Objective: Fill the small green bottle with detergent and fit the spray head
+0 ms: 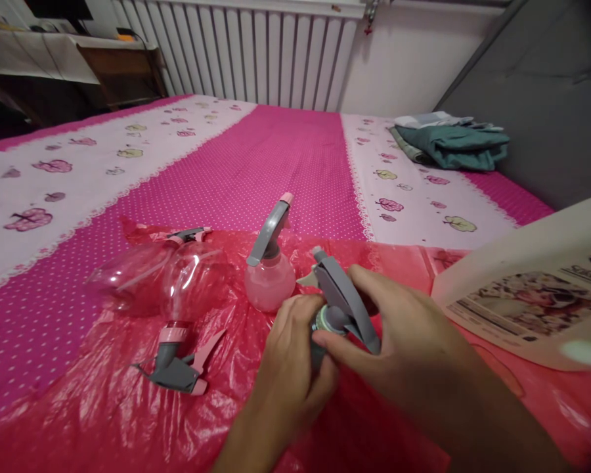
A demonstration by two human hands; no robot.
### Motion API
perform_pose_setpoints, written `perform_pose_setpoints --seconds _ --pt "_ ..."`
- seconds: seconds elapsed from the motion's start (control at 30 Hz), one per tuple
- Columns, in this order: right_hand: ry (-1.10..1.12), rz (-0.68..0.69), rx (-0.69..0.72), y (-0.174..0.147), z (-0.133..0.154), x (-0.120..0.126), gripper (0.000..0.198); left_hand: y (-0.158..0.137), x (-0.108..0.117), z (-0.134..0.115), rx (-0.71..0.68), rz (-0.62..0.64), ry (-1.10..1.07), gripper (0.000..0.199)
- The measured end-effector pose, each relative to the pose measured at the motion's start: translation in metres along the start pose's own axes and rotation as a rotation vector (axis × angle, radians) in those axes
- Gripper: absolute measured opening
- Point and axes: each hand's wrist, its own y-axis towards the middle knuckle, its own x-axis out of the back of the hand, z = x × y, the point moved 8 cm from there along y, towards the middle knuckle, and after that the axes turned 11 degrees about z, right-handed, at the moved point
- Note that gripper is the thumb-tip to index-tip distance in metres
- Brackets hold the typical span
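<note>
On a bed (295, 151) draped with red plastic sheet (103, 407), both hands grasp one spray bottle: the left hand (295, 368) grips its body, the right hand (404, 335) clasps the grey trigger head (345, 299); a slipping twist could knock the upright pink bottle (270, 279) nearby

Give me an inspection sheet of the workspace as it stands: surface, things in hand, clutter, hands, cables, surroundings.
Surface: red plastic sheet over a pink dotted bedspread.
Things in hand: grey spray head, gripped by both hands.
Clutter: upright pink spray bottle; two clear bottles lying on their sides, one with its grey trigger toward the camera; printed paper at right.
Hands: left hand closed under the spray head; right hand closed on its top.
Cables: nothing seen.
Surroundings: white radiator, folded teal cloth, grey headboard.
</note>
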Motion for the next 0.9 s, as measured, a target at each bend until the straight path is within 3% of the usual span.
perform_pose_setpoints --seconds 0.1,0.33,0.5,0.67,0.9 --pt "0.013 0.001 0.016 0.001 -0.001 -0.003 0.021 -0.004 0.001 -0.002 -0.083 -0.078 0.079 0.068" --pt "-0.041 -0.019 0.113 -0.001 0.006 -0.003 0.018 -0.002 0.003 0.0 -0.071 -0.105 0.072 0.038" --pt "-0.102 -0.057 0.188 -0.005 0.012 -0.001 0.023 -0.003 0.001 0.003 -0.013 -0.085 0.067 0.043" --pt "-0.086 -0.033 0.109 -0.004 0.007 -0.003 0.017 -0.003 0.0 0.006 0.019 -0.07 0.092 0.041" --pt "-0.206 -0.102 0.207 -0.001 0.028 0.005 0.022 -0.003 0.004 -0.001 -0.047 -0.103 0.133 0.039"
